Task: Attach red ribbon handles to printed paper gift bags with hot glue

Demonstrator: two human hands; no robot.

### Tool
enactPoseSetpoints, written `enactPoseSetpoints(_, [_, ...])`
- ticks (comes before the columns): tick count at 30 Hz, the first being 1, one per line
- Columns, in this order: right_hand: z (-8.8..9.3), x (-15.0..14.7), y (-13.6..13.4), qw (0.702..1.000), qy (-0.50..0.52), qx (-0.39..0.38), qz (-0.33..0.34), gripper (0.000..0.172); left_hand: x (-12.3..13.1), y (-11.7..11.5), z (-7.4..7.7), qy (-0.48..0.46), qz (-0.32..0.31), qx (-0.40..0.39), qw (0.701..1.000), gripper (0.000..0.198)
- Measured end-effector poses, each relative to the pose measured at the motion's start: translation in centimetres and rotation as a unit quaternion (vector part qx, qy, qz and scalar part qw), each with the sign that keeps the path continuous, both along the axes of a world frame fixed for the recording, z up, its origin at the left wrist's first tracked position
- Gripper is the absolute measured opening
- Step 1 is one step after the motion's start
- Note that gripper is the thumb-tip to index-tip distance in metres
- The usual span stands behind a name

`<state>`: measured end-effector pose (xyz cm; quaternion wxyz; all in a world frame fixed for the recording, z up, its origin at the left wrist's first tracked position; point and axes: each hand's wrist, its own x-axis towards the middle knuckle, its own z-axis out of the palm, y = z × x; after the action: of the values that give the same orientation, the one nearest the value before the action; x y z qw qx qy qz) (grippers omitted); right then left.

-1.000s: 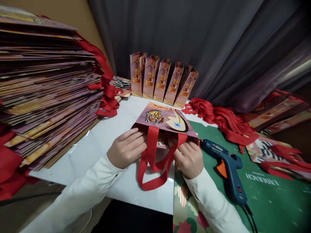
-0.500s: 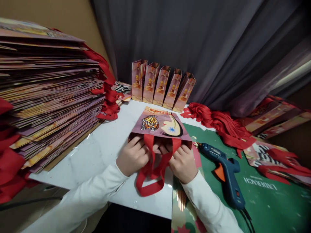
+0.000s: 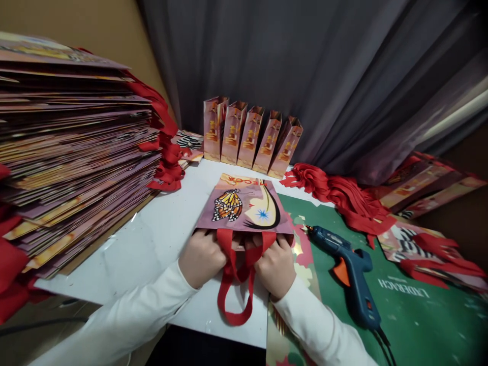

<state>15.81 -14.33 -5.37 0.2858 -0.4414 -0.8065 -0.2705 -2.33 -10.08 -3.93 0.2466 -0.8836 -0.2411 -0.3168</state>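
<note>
From the head camera, a small mauve-and-cream printed bag with a stiff, smooth face [image 3: 231,223] lies on a glossy white tabletop [image 3: 152,241], picture side up, its open mouth towards the person. An orange-and-black butterfly, a blue star shape and red lettering decorate it.

The bag is directly beyond both hands, spanning the space in front of them. The bare left hand [image 3: 204,258] reaches into the left side of the mouth, the bare right hand [image 3: 277,265] into the right side. The upper panel hides the fingertips of each, so whether either grip is clamped or loose cannot be told. A looped red ribbon handle [image 3: 235,318] hangs from the bag's edge down between the hands.

Right of the right hand, a dark blue plastic glue gun with an orange trigger [image 3: 356,279] lies on a green printed sheet [image 3: 412,320]. Beyond it is a heap of red ribbon [image 3: 351,201]. Five narrow, upright mauve-and-gold bags [image 3: 250,137] stand behind the printed bag. A tall stack of flat printed bags [image 3: 76,157] rises at the left.
</note>
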Motion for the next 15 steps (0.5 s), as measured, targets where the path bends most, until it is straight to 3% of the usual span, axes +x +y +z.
enactPoseSetpoints(8, [1.2, 1.0, 0.4, 0.999, 0.014, 0.052, 0.001, 0.025, -0.5, 0.4, 1.3, -0.022, -0.005, 0.017, 1.0, 0.023])
enactPoseSetpoints(12, [2.9, 2.6, 0.7, 0.997, -0.063, 0.042, 0.026, 0.029, -2.2, 1.6, 3.1, 0.007, -0.064, 0.034, 0.997, 0.038])
enactPoseSetpoints(15, [3.9, 3.6, 0.9, 0.993, -0.097, 0.056, 0.048, 0.029, -3.3, 2.3, 4.5, -0.006, -0.113, 0.057, 0.992, 0.038])
